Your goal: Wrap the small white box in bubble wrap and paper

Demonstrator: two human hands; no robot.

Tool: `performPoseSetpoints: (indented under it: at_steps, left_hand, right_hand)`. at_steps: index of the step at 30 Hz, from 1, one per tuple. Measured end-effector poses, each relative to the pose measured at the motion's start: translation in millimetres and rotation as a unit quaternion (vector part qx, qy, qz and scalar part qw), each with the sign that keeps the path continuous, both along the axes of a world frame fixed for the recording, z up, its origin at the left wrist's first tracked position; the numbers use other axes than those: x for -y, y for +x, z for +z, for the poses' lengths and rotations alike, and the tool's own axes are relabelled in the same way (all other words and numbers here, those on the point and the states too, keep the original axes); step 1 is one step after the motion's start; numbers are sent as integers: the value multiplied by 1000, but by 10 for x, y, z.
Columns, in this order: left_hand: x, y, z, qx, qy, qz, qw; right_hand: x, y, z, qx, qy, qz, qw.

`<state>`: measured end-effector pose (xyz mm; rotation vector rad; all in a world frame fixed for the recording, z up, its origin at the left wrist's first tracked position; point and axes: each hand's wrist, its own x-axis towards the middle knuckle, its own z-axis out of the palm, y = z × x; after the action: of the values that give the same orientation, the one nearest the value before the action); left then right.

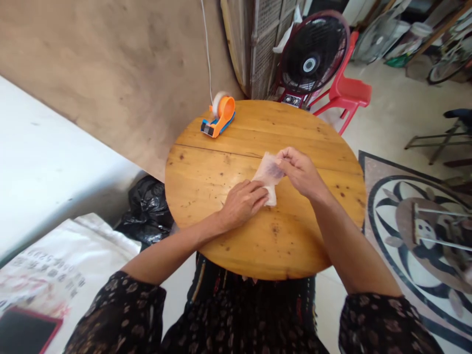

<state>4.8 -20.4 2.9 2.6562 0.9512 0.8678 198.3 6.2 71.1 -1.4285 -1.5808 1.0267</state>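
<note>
A thin, see-through whitish sheet (266,169) is on the round wooden table (221,246), its upper part lifted and crinkled. Whether it is plastic or tissue I cannot tell. My left hand (245,202) rests over the lower part, fingers curled onto it and holding it against the tabletop. A thicker folded white part (272,195) shows beside those fingertips. With thumb and fingers pinched together, my right hand (298,169) grips the sheet's upper right corner, slightly above the wood.
An orange and blue tape dispenser (223,114) stands at the table's back left edge. Behind the table are a large fan (313,54) and a red plastic chair (348,93). Black garbage bags (147,209) and a white printed sack (73,265) lie to the left.
</note>
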Motion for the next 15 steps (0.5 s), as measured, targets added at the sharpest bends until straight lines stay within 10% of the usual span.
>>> performPoseSetpoints:
  at_steps: [15]
  left_hand:
    - [120,35,-143,71,-33,76,994]
  right_hand:
    - [335,-91,39,39,36,77,996]
